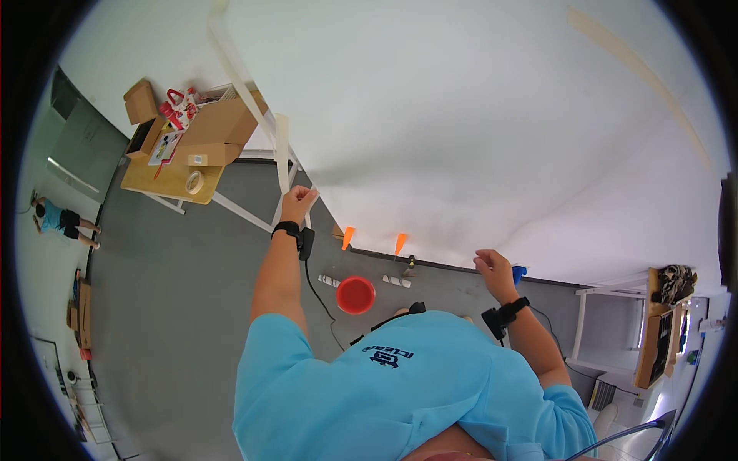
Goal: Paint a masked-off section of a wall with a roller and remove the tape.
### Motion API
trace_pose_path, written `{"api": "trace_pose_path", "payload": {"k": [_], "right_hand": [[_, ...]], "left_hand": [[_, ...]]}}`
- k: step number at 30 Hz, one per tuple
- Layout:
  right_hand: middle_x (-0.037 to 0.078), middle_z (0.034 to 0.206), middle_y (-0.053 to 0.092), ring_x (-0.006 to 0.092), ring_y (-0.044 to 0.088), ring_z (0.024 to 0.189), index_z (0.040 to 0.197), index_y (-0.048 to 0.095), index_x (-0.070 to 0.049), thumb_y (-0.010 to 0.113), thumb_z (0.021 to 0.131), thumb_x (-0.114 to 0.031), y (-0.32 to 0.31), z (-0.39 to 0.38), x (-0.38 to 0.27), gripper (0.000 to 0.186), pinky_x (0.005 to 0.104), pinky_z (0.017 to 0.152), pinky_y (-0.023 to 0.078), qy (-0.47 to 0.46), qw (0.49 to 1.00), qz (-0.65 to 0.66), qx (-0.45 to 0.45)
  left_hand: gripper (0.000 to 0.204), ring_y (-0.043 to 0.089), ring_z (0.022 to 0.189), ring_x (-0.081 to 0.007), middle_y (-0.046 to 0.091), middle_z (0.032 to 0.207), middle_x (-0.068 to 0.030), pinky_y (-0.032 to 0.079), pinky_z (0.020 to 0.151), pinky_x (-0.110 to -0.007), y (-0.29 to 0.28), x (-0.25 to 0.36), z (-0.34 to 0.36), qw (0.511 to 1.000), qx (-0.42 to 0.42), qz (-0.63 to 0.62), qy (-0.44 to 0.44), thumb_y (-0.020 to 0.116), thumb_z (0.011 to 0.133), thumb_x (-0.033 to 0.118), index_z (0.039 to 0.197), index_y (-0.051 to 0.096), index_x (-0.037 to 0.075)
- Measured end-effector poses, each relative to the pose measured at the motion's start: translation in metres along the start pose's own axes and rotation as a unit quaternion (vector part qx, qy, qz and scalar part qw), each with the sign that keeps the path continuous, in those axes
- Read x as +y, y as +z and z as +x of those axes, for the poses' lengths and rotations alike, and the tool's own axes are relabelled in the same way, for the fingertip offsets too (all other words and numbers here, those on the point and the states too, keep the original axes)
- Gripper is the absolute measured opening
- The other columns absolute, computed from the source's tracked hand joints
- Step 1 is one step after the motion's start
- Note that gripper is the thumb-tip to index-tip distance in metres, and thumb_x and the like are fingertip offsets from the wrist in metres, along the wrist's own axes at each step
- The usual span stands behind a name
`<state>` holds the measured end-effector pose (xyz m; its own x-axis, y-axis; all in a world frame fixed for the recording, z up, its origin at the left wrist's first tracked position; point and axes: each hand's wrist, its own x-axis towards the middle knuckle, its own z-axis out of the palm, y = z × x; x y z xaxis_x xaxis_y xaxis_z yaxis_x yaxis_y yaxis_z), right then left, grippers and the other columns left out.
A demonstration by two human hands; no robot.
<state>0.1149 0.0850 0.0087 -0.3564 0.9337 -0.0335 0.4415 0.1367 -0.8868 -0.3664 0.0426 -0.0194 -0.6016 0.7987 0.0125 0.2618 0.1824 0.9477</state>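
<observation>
My left hand (298, 204) is raised beside the vertical edge of a white wall (430, 131), its fingers pinched on the lower end of a strip of pale masking tape (282, 154). The strip hangs partly loose from the edge, where more tape (231, 61) runs upward. Nearer the base of the wall is my right hand (496, 273), fingers loosely bent and a little apart, with nothing visible in them. I cannot tell whether its fingertips touch the wall. Both wrists wear black bands with devices and cables.
A red bucket (355, 295), white rolls (397, 282) and orange tools (400, 243) are near the wall's foot. Left stands a wooden table (165, 184) with boxes and a tape roll (194, 182). Another table (653, 286) is at right. A person (58, 219) works far left.
</observation>
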Motion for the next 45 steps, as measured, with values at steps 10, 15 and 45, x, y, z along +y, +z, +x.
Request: {"api": "trace_pose_path", "payload": {"k": [10, 15, 45], "right_hand": [[0.005, 0.073, 0.06, 0.01, 0.056, 0.067, 0.092, 0.057, 0.001, 0.058, 0.078, -0.011, -0.044, -0.07, 0.062, 0.018, 0.0226, 0.062, 0.045, 0.093, 0.987, -0.042, 0.123], [0.005, 0.073, 0.059, 0.0099, 0.055, 0.067, 0.094, 0.057, 0.001, 0.057, 0.078, -0.01, -0.069, -0.094, 0.055, 0.02, 0.0227, 0.064, 0.045, 0.15, 0.971, -0.057, 0.177], [0.005, 0.093, 0.059, 0.0117, 0.057, 0.081, 0.101, 0.056, -0.002, 0.057, 0.082, -0.014, -0.419, -0.129, -0.065, 0.022, 0.023, 0.072, 0.046, -0.223, 0.63, -0.211, 0.713]], "left_hand": [[0.022, 0.051, 0.061, -0.0095, 0.059, 0.067, -0.0021, 0.043, 0.056, -0.024, 0.01, -0.029, 0.049, 0.994, 0.08, 0.001, 0.076, 0.067, 0.071, 0.021, 0.074, 0.059, 0.001], [0.03, 0.053, 0.063, -0.0121, 0.059, 0.073, -0.0043, 0.045, 0.059, -0.026, -0.008, -0.064, 0.064, 0.993, 0.109, 0.019, 0.036, 0.071, 0.068, 0.021, 0.083, 0.056, 0.001], [0.046, 0.049, 0.101, -0.0248, 0.046, 0.116, -0.0157, 0.039, 0.084, -0.032, 0.032, -0.006, -0.067, 0.956, 0.28, 0.008, -0.084, 0.05, 0.084, 0.02, 0.122, 0.037, -0.003]]}}
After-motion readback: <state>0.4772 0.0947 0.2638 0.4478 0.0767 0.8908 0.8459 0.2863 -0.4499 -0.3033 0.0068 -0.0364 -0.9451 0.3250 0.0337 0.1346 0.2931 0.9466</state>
